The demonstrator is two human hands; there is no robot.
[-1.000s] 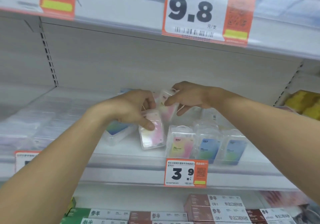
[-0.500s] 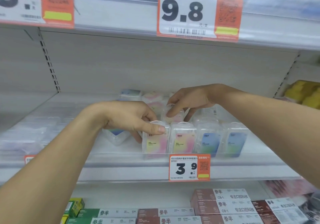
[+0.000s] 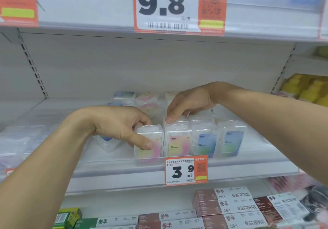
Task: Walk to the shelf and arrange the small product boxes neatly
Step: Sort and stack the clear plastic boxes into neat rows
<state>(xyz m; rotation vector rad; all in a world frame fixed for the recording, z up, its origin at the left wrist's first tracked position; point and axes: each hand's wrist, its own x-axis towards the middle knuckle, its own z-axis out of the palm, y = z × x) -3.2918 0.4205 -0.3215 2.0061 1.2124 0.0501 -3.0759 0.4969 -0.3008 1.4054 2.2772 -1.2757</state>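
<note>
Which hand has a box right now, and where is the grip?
The left hand pinches the leftmost front-row box, thumb on its front face, fingers behind its top. The right hand only rests on boxes behind.

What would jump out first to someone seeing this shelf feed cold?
The big 9.8 tag on the upper shelf edge dominates the top of the view. Below it, both hands work a front row of four clear boxes: the left hand grips the pink-yellow end box, and the right hand rests on top of the box beside it. A 3.9 tag hangs just under them.
</note>
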